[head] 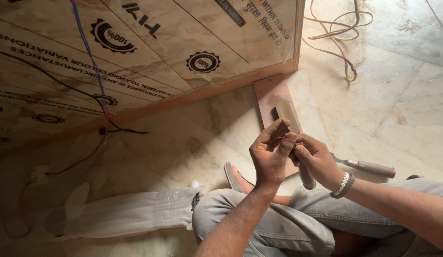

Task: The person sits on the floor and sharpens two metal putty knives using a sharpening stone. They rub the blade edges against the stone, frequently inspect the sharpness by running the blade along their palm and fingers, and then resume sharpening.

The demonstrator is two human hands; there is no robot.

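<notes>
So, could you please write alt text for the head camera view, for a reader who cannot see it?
A person sitting on a stone floor holds a small dark piece in the left hand, while the right hand grips a tool handle. A chisel and a reddish sharpening block lie beside them, and a printed plywood panel with cables is behind.

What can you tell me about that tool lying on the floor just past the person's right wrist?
The chisel looks like a hand tool with a rounded reddish-brown handle, seemingly wood, and a grey metal shank. It lies flat on the pale stone floor, handle pointing right. Its blade end is hidden behind the right hand. Nothing visibly grips it.
</notes>
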